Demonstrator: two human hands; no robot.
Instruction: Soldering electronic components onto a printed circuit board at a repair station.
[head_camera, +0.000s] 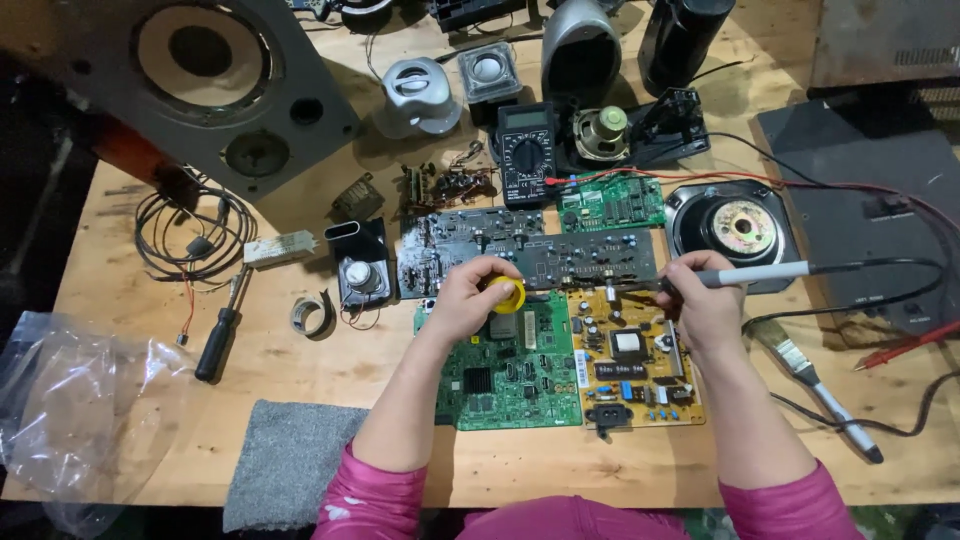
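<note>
Nearest the viewer, a grey cloth (290, 460) lies at the table's (130, 330) front edge, with a clear plastic bag (70, 400) to its left. Two pink sleeves enter from below. Beyond them a green circuit board (510, 375) and a yellow circuit board (640, 365) lie side by side, touching.

The left hand (470, 295) is over the green board's far edge, fingers curled and pinching a small yellow tape roll (508, 294). The right hand (705, 300) is over the yellow board's far right corner, fingers closed in a pen grip around a soldering iron (750, 275); its tip points left toward a grey board (590, 258). A brush (815, 385) lies right of this hand, a screwdriver (225, 330) well to the left.

Farther back: a multimeter (527, 150), a small green board (612, 203), a round speaker (740, 228), and a large speaker cabinet (220, 80) at far left.
</note>
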